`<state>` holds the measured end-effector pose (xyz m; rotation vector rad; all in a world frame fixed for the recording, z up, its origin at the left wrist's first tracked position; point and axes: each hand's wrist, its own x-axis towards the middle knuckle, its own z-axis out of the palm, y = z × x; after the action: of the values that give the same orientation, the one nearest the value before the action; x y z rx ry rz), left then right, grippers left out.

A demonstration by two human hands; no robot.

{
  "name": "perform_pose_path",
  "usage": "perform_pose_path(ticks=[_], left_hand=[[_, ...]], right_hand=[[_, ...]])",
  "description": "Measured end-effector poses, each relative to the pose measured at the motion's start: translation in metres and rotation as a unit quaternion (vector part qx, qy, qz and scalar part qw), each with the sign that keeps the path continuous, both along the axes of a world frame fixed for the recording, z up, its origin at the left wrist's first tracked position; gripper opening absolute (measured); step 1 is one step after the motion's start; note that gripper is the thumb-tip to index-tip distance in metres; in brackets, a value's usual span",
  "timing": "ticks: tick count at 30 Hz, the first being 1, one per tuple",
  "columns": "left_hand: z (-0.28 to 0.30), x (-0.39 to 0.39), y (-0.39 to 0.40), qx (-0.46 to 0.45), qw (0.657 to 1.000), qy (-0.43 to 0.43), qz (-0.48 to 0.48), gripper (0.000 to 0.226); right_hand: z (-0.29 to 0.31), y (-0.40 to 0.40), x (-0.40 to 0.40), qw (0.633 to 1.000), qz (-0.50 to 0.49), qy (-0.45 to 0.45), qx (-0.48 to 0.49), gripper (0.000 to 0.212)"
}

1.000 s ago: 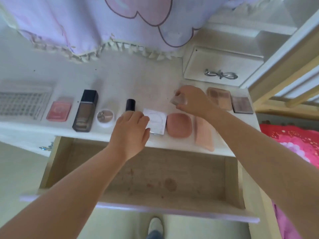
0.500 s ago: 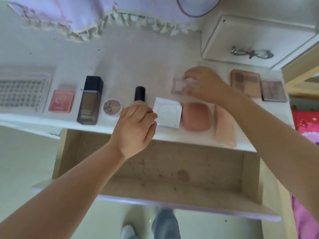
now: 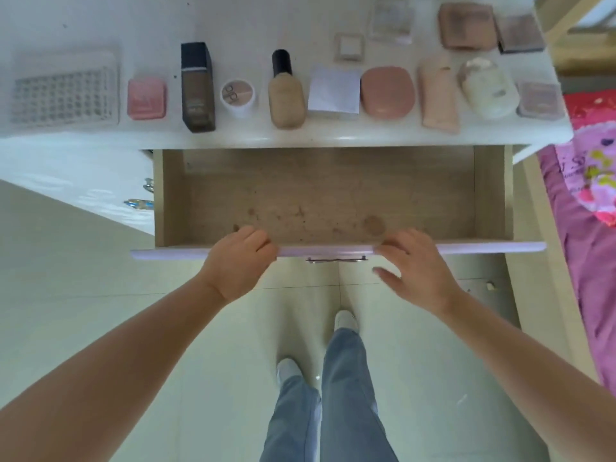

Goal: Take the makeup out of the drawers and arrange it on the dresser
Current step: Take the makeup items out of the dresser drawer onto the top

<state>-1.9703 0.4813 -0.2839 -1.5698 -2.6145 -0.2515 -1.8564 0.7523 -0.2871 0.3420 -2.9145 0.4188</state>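
Both hands sit on the drawer front point(image 3: 483, 247): left hand point(image 3: 238, 258) curled over its rim, right hand point(image 3: 416, 265) seemingly flat. Closing hard could pinch fingers or shake the foundation bottle point(image 3: 286, 91).

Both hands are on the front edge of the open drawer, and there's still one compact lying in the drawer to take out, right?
Not quite. The left hand and right hand are at the front edge of the open drawer, but the head view shows no compact inside: only its bare, stained wooden bottom. The makeup already lies on the dresser.
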Motion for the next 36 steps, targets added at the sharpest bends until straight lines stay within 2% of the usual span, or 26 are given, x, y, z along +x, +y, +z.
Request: perform_pose_path(ticks=[2, 5, 7, 9, 12, 13, 15, 17, 18, 20, 21, 23, 26, 30, 36], left_hand=[[0.003, 0.0, 0.003, -0.021, 1.0, -0.004, 0.006, 0.01], [0.013, 0.0, 0.011, -0.096, 0.995, -0.002, -0.002, 0.033], [0.015, 0.0, 0.012, -0.096, 0.995, 0.007, -0.004, 0.033], [0.014, -0.003, 0.01, -0.059, 0.997, 0.034, -0.022, 0.028], [0.018, -0.014, 0.005, -0.008, 0.995, 0.092, -0.033, 0.007], [0.023, -0.019, 0.005, -0.008, 0.995, 0.095, -0.036, 0.012], [0.029, -0.027, 0.006, -0.021, 0.994, 0.103, -0.038, 0.021], [0.03, -0.033, 0.009, -0.02, 0.993, 0.117, -0.026, 0.018], [0.029, -0.035, 0.011, -0.021, 0.992, 0.123, -0.007, 0.025], [0.033, -0.043, 0.017, -0.04, 0.991, 0.12, 0.043, 0.061], [0.037, -0.048, 0.02, -0.057, 0.989, 0.123, 0.064, 0.079], [0.046, -0.057, 0.029, -0.076, 0.985, 0.127, 0.086, 0.098], [0.051, -0.07, 0.043, -0.106, 0.979, 0.122, 0.121, 0.109], [0.052, -0.092, 0.052, -0.121, 0.972, 0.095, 0.178, 0.117], [0.05, -0.112, 0.06, -0.144, 0.968, 0.115, 0.172, 0.118]], right_hand=[[-0.005, -0.004, -0.002, 0.998, -0.044, 0.012, 0.047, 0.021], [-0.006, -0.009, -0.01, 0.992, -0.072, 0.029, 0.098, 0.031], [-0.006, -0.009, -0.011, 0.99, -0.068, 0.045, 0.111, 0.031], [-0.001, -0.006, -0.012, 0.988, -0.065, 0.076, 0.117, 0.023], [0.015, -0.001, -0.021, 0.983, -0.056, 0.12, 0.129, 0.012], [0.02, 0.002, -0.025, 0.982, -0.052, 0.126, 0.13, 0.013], [0.024, 0.006, -0.034, 0.983, -0.05, 0.13, 0.123, 0.025], [0.022, 0.009, -0.042, 0.983, -0.064, 0.128, 0.116, 0.051], [0.02, 0.01, -0.046, 0.983, -0.076, 0.121, 0.117, 0.063], [0.022, 0.014, -0.056, 0.98, -0.099, 0.114, 0.128, 0.078], [0.026, 0.017, -0.063, 0.978, -0.108, 0.115, 0.139, 0.079], [0.032, 0.023, -0.074, 0.973, -0.119, 0.11, 0.164, 0.075], [0.037, 0.029, -0.093, 0.971, -0.131, 0.082, 0.183, 0.08], [0.038, 0.028, -0.12, 0.969, -0.132, 0.071, 0.199, 0.104], [0.036, 0.037, -0.142, 0.969, -0.153, 0.068, 0.182, 0.107]])
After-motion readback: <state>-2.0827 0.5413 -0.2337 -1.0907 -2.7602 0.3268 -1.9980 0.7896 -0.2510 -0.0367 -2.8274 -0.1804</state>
